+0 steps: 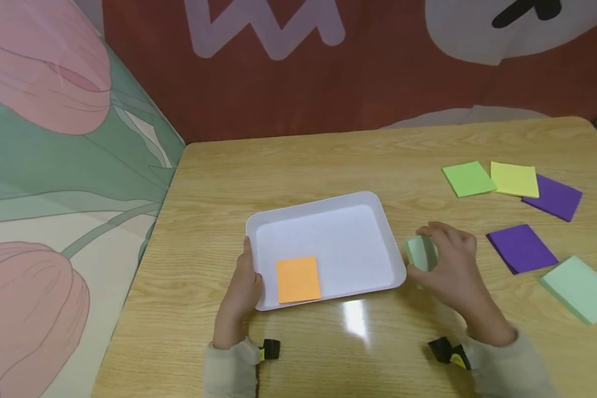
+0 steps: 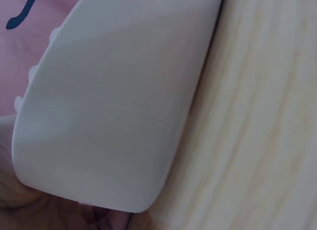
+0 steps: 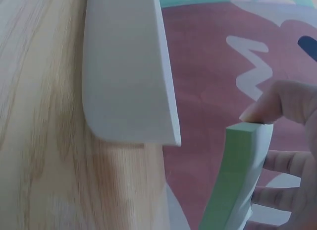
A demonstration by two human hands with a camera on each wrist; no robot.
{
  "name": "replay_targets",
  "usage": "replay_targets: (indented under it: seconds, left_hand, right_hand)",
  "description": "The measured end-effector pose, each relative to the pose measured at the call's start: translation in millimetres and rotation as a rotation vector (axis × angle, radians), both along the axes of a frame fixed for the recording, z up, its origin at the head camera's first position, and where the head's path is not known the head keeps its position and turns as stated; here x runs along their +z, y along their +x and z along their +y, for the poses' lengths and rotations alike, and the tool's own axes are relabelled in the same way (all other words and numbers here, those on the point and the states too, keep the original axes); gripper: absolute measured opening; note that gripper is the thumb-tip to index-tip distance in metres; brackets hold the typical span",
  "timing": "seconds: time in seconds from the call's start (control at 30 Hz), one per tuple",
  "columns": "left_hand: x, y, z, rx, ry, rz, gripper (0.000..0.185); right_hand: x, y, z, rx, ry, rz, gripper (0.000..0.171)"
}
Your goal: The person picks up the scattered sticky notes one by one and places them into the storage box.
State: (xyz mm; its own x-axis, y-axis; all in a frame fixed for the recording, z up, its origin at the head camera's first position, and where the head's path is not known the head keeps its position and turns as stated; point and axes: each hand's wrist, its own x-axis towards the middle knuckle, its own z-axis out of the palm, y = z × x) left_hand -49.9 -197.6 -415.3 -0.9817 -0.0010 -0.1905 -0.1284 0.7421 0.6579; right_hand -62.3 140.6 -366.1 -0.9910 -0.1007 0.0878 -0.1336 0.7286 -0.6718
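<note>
A white tray (image 1: pixel 385 232) lies on the wooden table (image 1: pixel 298 160) with an orange sticky-note pad (image 1: pixel 298 279) in its near left part. My left hand (image 1: pixel 245 290) holds the tray's near left rim, thumb on the edge. Seen from the left wrist, the tray's rim (image 2: pixel 109 121) fills the view above my fingers (image 2: pixel 29 210). My right hand (image 1: pixel 450 265) pinches a pale green pad (image 1: pixel 420 252) just right of the tray, tilted on edge. The right wrist view shows that pad (image 3: pixel 237 180) under my fingertips (image 3: pixel 267 108), with the tray's wall (image 3: pixel 129 76) beside it.
More pads lie to the right: a lime green one (image 1: pixel 469 178), a yellow one (image 1: pixel 515 179), two purple ones (image 1: pixel 553 197) (image 1: pixel 521 248) and a pale green one (image 1: pixel 579 288) near the table's right edge. A patterned cloth (image 1: pixel 55 182) hangs at the left, a red wall (image 1: pixel 328 83) behind.
</note>
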Motion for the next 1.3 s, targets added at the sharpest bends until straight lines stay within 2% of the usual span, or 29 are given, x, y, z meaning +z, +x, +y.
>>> replay_targets:
  seconds: [0.4, 0.63, 0.87, 1.3]
  left_hand:
    - [-0.9, 0.2, 1, -0.006, -0.005, 0.034, 0.061]
    - [-0.8, 0.7, 2, -0.008, -0.014, 0.041, 0.062]
    - [-0.6, 0.8, 1, -0.007, -0.013, 0.041, 0.061]
    - [-1.1, 0.4, 0, 0.005, -0.001, 0.025, 0.062]
  right_hand:
    - [2.0, -3.1, -29, 0.058, -0.028, 0.022, 0.053]
    - [0.8, -4.2, -43, 0.097, -0.051, 0.083, 0.049]
    - [-5.4, -5.7, -55, 0.162, -0.092, 0.184, 0.048]
    - [-16.3, -10.6, -73, 0.296, -0.084, 0.21, 0.051]
